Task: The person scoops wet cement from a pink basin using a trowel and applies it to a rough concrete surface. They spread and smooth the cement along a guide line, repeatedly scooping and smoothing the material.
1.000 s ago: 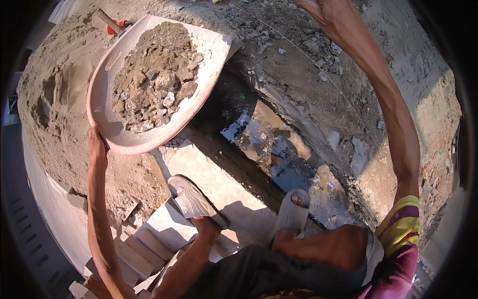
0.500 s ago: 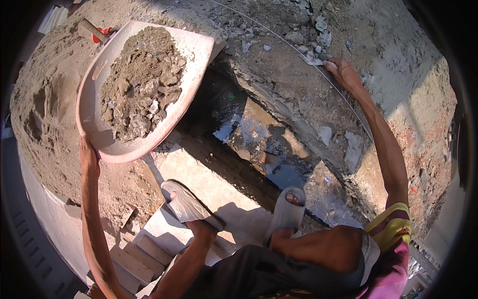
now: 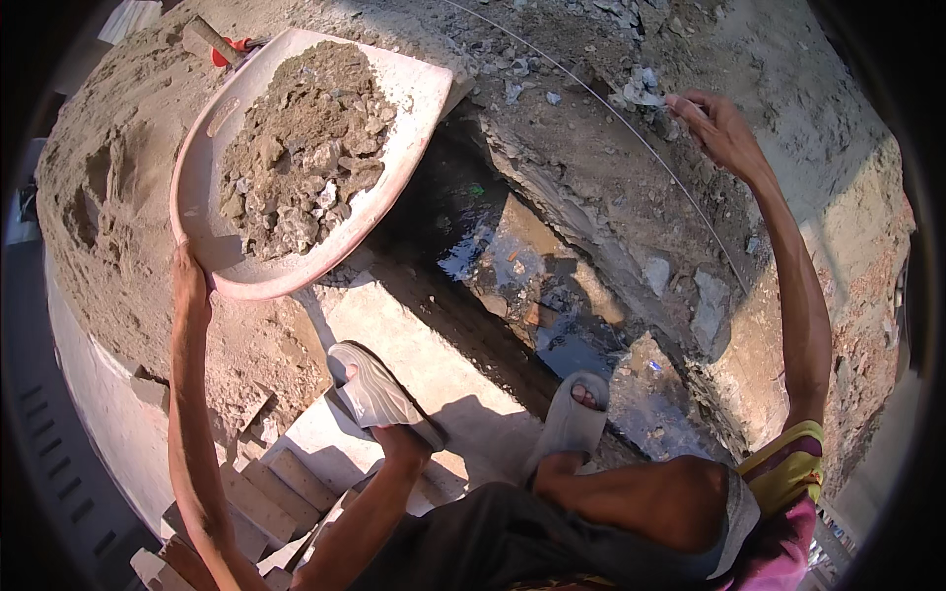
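A pale pinkish, D-shaped pan (image 3: 187, 192) with a slot handle lies tilted at the left, holding a heap of sand and rubble (image 3: 305, 148). My left hand (image 3: 190, 271) grips its near rim; the fingers underneath are hidden. Out at the upper right, my right hand (image 3: 719, 133) is closed above the dirt bank, fingertips pressed together. A small pale flat piece (image 3: 645, 98) shows right at those fingertips, beside whitish rubble. Its kind is unclear, as most of what the hand holds is covered.
Below me runs a trench with dark water (image 3: 572, 345) and debris, between a dirt bank (image 3: 591, 187) and a concrete ledge (image 3: 414, 340). My sandalled feet straddle its near edge. A thin wire (image 3: 641, 138) crosses the bank. Bricks (image 3: 281, 492) are stacked lower left; a wooden handle (image 3: 212, 39) sticks out behind the pan.
The whole view has shifted slightly. My right hand has lifted away from the wire, up and to the right, with the pale piece still at its fingertips. My left hand keeps its grip on the pan.
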The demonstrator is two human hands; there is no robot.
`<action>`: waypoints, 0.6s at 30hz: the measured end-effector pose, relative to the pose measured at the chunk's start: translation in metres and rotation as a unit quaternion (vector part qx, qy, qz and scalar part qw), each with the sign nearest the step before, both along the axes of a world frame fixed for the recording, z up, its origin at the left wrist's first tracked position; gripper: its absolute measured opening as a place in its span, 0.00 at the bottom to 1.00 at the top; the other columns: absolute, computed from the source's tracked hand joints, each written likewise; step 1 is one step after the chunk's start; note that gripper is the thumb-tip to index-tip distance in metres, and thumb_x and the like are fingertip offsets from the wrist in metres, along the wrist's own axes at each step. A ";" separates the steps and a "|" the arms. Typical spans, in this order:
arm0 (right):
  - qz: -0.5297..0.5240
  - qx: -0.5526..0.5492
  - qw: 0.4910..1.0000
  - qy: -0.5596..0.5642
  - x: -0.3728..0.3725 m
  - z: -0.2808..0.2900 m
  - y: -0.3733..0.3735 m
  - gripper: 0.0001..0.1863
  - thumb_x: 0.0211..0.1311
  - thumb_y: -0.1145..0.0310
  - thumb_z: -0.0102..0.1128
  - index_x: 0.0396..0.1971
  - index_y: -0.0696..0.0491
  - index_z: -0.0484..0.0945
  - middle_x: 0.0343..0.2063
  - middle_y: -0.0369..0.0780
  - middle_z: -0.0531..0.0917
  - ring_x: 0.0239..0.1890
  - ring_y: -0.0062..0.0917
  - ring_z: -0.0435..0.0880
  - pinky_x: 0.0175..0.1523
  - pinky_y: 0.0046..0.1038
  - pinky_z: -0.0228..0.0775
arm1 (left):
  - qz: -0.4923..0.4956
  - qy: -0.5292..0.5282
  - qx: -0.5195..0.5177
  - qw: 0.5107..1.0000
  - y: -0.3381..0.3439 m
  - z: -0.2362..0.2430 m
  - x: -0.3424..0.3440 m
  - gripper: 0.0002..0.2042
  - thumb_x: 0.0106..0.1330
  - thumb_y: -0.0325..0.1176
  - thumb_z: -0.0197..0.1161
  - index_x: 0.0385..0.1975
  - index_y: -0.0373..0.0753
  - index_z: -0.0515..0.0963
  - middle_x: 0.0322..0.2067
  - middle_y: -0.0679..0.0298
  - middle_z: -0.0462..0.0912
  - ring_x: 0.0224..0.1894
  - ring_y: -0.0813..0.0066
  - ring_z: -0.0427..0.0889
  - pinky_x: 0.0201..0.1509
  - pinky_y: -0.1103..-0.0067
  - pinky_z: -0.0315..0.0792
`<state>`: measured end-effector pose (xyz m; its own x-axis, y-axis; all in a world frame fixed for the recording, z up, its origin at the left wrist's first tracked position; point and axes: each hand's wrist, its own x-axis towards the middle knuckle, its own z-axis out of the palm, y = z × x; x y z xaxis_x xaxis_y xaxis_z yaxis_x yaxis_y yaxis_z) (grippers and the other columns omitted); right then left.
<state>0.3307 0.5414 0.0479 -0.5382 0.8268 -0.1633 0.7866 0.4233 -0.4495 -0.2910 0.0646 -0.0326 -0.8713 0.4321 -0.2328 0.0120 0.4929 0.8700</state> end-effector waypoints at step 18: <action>0.083 -0.172 0.981 -0.043 -0.009 -0.057 -0.022 0.30 0.76 0.39 0.52 0.45 0.55 0.86 0.11 0.31 0.69 0.14 0.19 0.70 0.20 0.29 0.61 | -0.006 0.008 -0.038 0.999 -0.002 0.006 0.008 0.31 0.84 0.53 0.42 0.70 0.31 0.65 0.63 0.52 0.74 0.64 0.64 0.73 0.69 0.70 0.68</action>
